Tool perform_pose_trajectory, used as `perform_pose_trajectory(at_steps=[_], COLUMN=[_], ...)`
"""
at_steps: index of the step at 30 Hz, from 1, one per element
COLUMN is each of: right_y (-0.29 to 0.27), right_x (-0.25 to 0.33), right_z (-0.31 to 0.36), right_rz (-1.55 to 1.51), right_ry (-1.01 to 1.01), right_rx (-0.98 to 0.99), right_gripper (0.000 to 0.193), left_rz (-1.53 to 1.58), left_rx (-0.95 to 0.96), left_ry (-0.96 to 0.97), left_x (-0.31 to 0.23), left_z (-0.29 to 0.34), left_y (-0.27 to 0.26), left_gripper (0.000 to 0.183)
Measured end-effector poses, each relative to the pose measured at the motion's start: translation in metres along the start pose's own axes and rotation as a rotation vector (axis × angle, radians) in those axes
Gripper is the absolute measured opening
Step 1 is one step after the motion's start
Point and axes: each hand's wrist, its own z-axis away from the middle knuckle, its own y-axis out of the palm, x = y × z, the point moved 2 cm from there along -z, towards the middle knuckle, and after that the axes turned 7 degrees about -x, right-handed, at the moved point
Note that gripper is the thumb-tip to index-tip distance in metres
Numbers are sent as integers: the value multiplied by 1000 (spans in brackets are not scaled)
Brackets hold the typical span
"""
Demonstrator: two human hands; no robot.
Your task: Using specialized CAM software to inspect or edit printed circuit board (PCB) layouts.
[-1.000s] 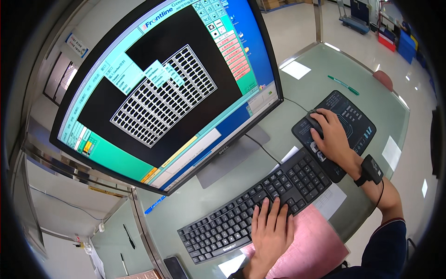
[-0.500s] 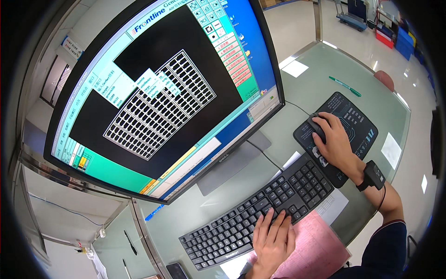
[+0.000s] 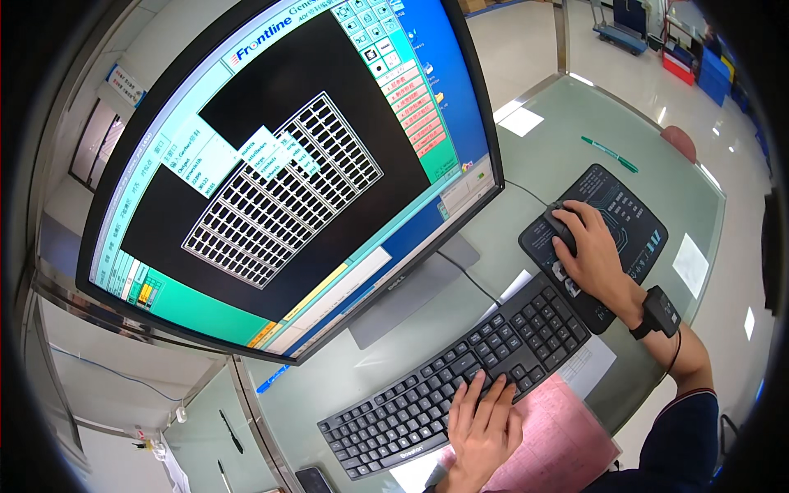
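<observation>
Surface [image 3: 530, 156]: monitor [image 3: 283, 193] stands far left. Keyboard [image 3: 436, 378] lies nearer; my left grip [image 3: 485, 427] is over its right half, fingers slightly apart. Mouse pad [image 3: 626, 226] right; my right grip [image 3: 593, 251] closes around the mouse [image 3: 560, 228] there. Risk judged: stray keypress, caused by drifting fingers.

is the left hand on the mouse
No, the left hand is on the keyboard, while the right hand is on the mouse.
</observation>
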Motion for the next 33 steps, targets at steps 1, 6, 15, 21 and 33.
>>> perform_pose_trajectory(at_steps=[1, 6, 15, 21, 33], right_y=[0, 0, 1, 0, 0], right_x=[0, 0, -2, -1, -1], right_z=[0, 0, 1, 1, 2], right_rz=[-4, 3, 0, -4, -18], right_ry=[4, 3, -1, -2, -43], right_rx=[3, 0, -6, -3, -24], right_gripper=[41, 42, 41, 42, 41], left_rz=[3, 23, 16, 60, 50], left_rx=[-2, -23, -13, -21, -35], left_ry=[-5, -17, -11, -27, -6], left_x=[0, 0, 0, -1, -1], left_z=[0, 3, 1, 1, 1], left_y=[0, 2, 1, 0, -1], left_gripper=[24, 24, 23, 25, 25])
